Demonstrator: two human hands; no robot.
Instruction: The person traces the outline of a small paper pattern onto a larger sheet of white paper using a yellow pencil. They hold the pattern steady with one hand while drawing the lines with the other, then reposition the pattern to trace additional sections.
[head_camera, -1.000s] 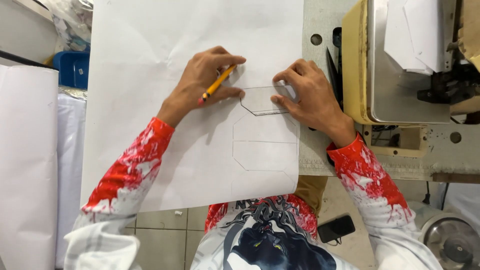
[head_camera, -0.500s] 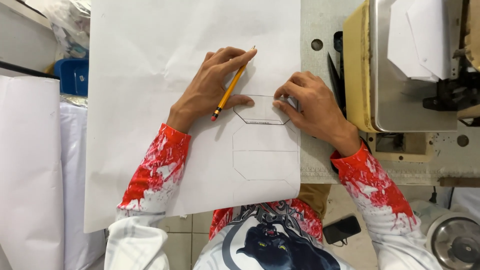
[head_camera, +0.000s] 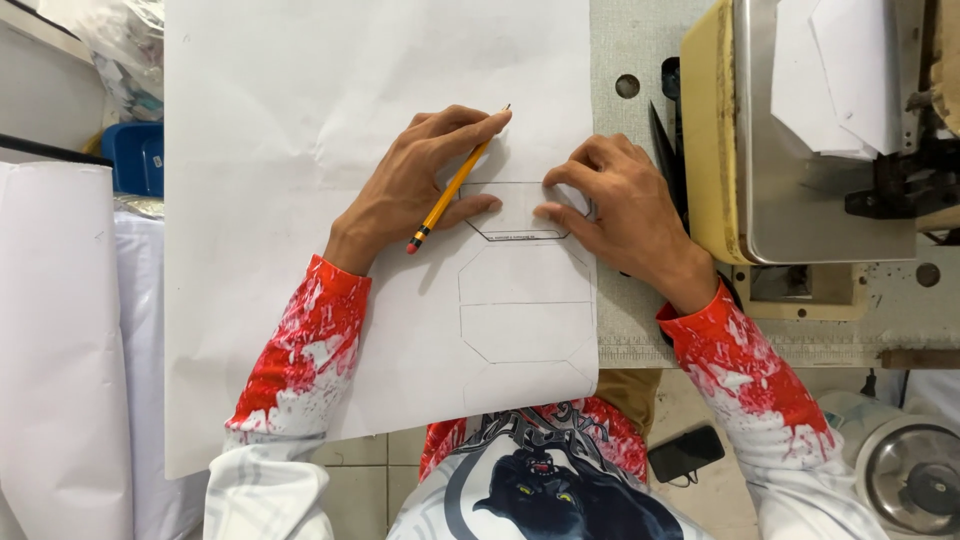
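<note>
Pencil (head_camera: 450, 190) (yellow) gripped in left hand (head_camera: 415, 190); right hand (head_camera: 620, 205) pins template (head_camera: 517, 212).

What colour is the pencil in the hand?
Yellow-orange, with a red end; the pencil shows in the head view, in the left hand.

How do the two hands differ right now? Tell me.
The left hand holds a yellow pencil; the right hand holds nothing. The left hand lies wholly on the big paper sheet; the right hand's fingertips press the small template flat. Both wear red-spattered white sleeves.
</note>
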